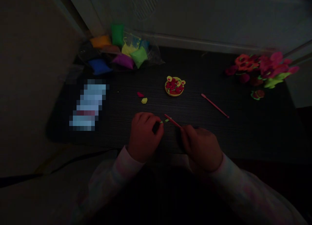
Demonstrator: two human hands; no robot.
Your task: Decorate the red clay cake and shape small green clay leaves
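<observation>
My right hand (203, 147) is closed round a pink clay modelling tool (172, 120), whose flat blade points left. Under the blade lies a small piece of green clay (166, 120). My left hand (146, 135) is curled just left of it, thumb and forefinger pinching a bit of green clay at their tips. Beyond the hands sit a scrap of yellow clay (144, 100) and a scrap of red clay (140, 94). A round yellow-rimmed clay dish (174, 87) filled with red and green pieces stands farther back.
A second pink modelling tool (214, 106) lies to the right. Clay flowers (265, 67) are heaped at the back right, with a small red-and-green rose (257, 94) before them. Coloured clay packets (122, 53) fill the back left. A lit, pixelated screen (89, 105) rests on the dark table (234, 137).
</observation>
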